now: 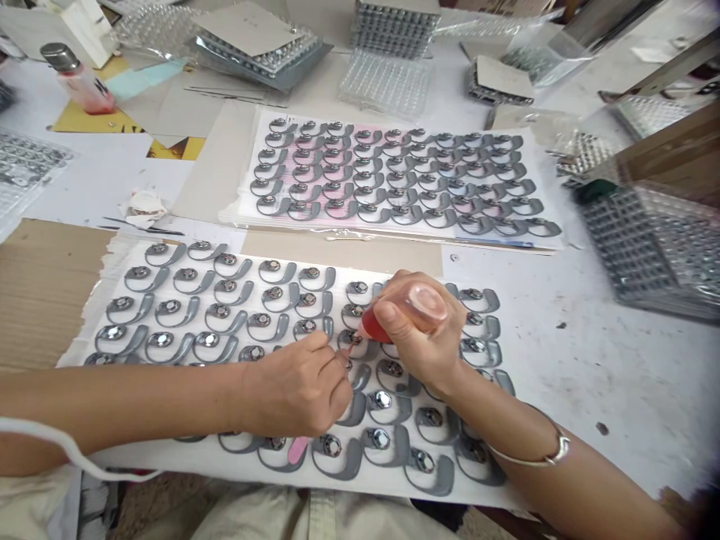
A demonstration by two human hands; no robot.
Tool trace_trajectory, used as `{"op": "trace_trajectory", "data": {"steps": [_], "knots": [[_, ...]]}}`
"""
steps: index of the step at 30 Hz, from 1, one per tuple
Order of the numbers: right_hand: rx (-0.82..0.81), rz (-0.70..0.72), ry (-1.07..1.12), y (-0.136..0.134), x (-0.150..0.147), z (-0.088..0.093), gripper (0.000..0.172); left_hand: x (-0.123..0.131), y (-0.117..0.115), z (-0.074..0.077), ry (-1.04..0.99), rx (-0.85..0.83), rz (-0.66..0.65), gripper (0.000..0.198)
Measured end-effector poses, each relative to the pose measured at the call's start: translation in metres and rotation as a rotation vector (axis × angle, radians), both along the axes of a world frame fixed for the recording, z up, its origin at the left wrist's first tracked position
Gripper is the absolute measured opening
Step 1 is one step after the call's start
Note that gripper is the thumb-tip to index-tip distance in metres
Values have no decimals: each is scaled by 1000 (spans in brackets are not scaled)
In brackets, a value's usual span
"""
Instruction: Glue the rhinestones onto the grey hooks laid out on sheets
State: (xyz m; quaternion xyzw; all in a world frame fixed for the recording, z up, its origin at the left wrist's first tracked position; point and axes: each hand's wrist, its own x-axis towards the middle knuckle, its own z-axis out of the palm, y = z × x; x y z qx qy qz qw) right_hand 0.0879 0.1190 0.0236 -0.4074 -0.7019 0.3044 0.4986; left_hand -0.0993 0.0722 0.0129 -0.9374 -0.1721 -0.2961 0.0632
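My right hand (pixel 430 337) is wrapped around a soft squeeze bottle (pixel 379 321) with red liquid, tilted with its thin nozzle down toward the left. The nozzle tip is close to one of the grey curved ring-like pieces with round settings. My left hand (pixel 307 386) is closed just left of the nozzle, over the same sheet. From under it sticks the rounded end of a flat pink stick (pixel 298 449); its other end is hidden. Rows of these grey ring pieces (pixel 337 457) lie on a white sheet (pixel 185 457); some settings hold bright clear stones, others look darker.
Beyond is a second sheet of similar pieces (pixel 394 172). A capped bottle of pink liquid (pixel 79 79) stands at the back left, near crumpled tissue (pixel 145 208). Clear plastic trays (pixel 385 82) are at the back; stacked gridded trays (pixel 635 240) are at right.
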Motion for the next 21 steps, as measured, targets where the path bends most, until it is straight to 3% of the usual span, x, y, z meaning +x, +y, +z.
{"op": "trace_trajectory", "data": {"steps": [21], "knots": [[13, -46, -29, 2, 1, -2, 27, 0, -1, 1, 16, 7, 7, 18]]}}
